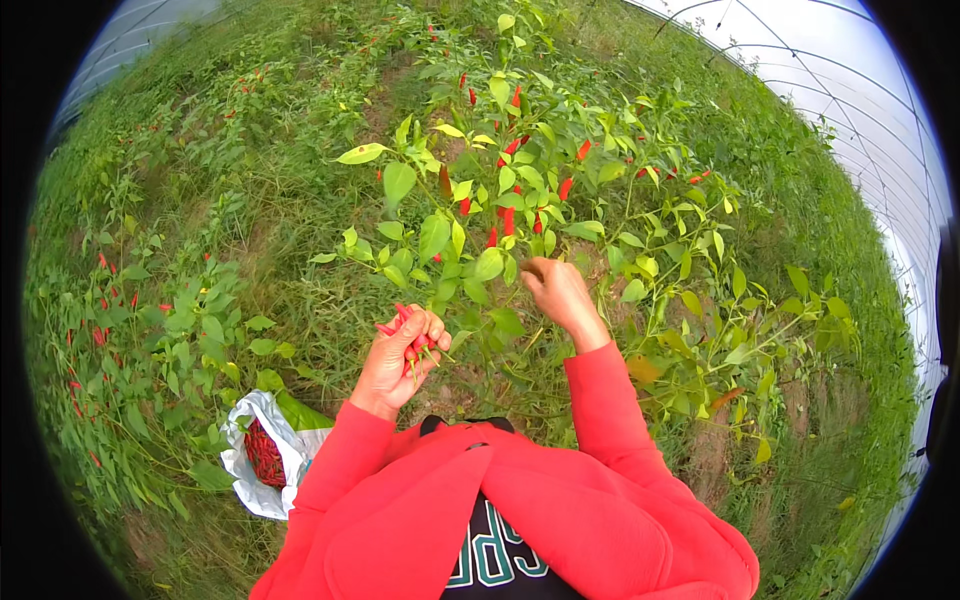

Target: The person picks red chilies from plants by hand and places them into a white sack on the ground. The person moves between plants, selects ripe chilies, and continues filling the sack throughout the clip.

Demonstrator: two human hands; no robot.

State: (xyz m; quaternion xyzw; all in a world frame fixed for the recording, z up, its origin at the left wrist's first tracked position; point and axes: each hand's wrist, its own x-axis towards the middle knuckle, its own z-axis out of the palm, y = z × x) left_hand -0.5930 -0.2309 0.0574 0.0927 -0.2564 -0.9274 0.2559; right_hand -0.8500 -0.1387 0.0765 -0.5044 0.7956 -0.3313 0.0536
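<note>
Several red chili peppers (411, 339) with green stems are held in my left hand (401, 356), its fingers curled around them. My right hand (559, 294) is at the lower leaves of a chili plant (491, 262), fingers bent; the fingertips are partly hidden, so whether they pinch anything cannot be told. Red pods (509, 221) hang on that plant just above my hands. At the lower left, an open white sack (281, 442) holds a heap of red chili peppers (264, 456).
More chili plants (206, 330) with red pods stand at the left. Yellowing branches (720, 360) reach across the right side. Weeds and grass (285, 195) grow between the plants. A greenhouse cover (840, 67) on curved hoops rises at the upper right.
</note>
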